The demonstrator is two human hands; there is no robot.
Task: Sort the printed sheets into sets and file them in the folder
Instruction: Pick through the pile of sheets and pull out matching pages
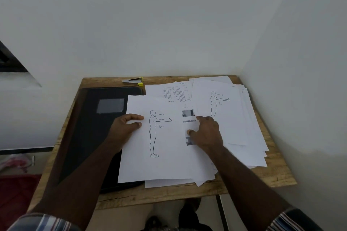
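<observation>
A sheet with a standing-figure drawing point(157, 155) lies partly over the black folder point(90, 133) on the left of the wooden table point(169, 193). My left hand point(124, 127) grips that sheet's left edge, thumb on top. My right hand point(206, 133) rests on a sheet with small photos point(187, 113), fingers spread and pressing down. A second figure sheet point(216, 103) and a sheet with a table of text point(174, 92) lie further back. Several more sheets point(251, 137) fan out loosely toward the right edge.
A yellow and metal stapler point(134, 81) sits near the table's back edge. White walls close in behind and on the right. The closed folder has a clear label pocket point(110, 105). Floor and a red mat point(16, 193) show at the left.
</observation>
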